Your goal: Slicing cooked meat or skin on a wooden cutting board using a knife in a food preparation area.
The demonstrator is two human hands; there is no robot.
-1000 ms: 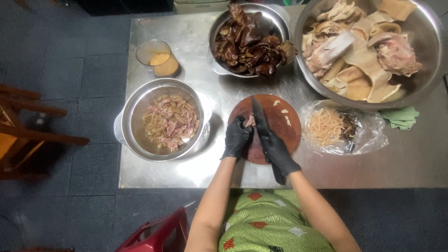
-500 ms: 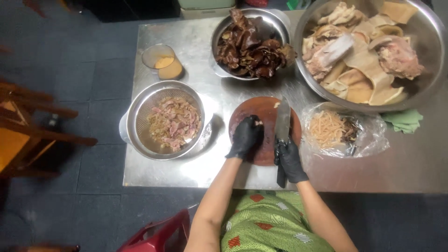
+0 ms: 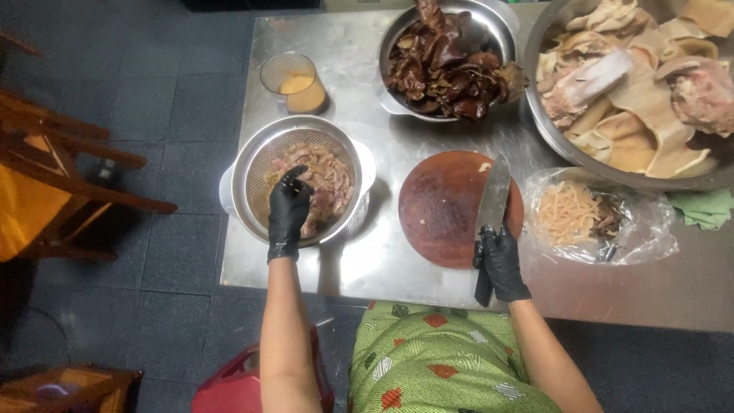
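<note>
Left hand (image 3: 289, 214), black glove, is down in the metal colander (image 3: 298, 180) at the left of the steel counter (image 3: 359, 260). Fingers curled over the pale chopped meat (image 3: 325, 183), closing on a small clump; can't tell how firm that grip is.

Right hand (image 3: 501, 264), also gloved, is wrapped tight round the cleaver (image 3: 493, 206) handle. Blade lies flat-ish on the right side of the round wooden board (image 3: 447, 210), tip pointing away from the person. Board itself looks bare.

Handling, my read:
- Meat pieces: soft, wet, likely slippery under the glove. Light. Scoop with cupped fingers, not a pinch.
- Cleaver: stiff, looks blade-heavy. Hold at the handle, close to the blade root, as it is now.

Around it:
- Plastic cup (image 3: 294, 80) with tan paste behind the colander.
- Bowl of dark brown pieces (image 3: 451, 57) behind the board.
- Big basin of pale offal and skin (image 3: 634, 92) far right.
- Clear bag of thin pale strips (image 3: 596, 218) just right of the board, green cloth (image 3: 707, 206) beside it.
</note>
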